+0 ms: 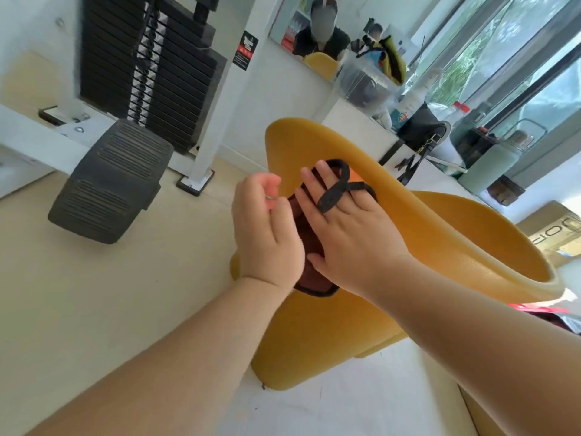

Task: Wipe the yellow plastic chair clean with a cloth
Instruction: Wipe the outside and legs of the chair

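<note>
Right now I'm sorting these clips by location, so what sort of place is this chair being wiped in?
Most likely a gym or fitness studio. A weight stack on a white machine frame stands behind the yellow chair, with a ribbed black footplate beside it and a wall mirror beyond.

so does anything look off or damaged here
Nothing looks damaged or spilled. The only oddity: the cloth has a black strap looped over the right hand fingers, pressed against the chair rim.
</note>
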`<move>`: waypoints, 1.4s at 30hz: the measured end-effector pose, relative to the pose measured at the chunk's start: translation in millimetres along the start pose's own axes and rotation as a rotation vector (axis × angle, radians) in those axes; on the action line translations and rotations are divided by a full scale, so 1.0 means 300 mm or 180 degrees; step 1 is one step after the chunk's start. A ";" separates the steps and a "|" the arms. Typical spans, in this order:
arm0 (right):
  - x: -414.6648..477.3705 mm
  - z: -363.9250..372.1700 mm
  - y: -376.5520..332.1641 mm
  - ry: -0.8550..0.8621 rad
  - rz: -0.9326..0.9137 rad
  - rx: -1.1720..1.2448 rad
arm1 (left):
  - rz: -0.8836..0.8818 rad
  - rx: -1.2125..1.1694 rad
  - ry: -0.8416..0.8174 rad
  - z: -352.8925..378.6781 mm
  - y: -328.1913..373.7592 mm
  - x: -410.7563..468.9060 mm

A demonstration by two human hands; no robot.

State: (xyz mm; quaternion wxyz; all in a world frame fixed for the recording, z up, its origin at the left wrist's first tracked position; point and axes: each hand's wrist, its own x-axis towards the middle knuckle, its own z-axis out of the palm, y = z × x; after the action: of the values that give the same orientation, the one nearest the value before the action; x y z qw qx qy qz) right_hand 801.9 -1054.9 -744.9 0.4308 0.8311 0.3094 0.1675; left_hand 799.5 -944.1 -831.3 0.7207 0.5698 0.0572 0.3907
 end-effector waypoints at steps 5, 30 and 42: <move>0.001 -0.040 0.070 0.0365 -0.0498 0.0178 | -0.0636 -0.0785 -0.0561 0.110 0.036 -0.161; -0.078 -0.077 0.207 0.0221 0.0898 0.1932 | -0.0851 0.0565 -0.0233 0.351 -0.026 0.079; -0.134 -0.086 0.188 0.0283 0.0920 0.1957 | -0.1899 -0.0362 -0.0118 0.311 0.123 0.026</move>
State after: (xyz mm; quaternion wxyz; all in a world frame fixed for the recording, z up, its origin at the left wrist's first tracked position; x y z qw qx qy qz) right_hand 778.4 -1090.3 -684.3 0.1180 0.9492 0.2428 0.1617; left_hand 835.8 -1010.1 -764.5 0.8353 0.4936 0.1869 0.1539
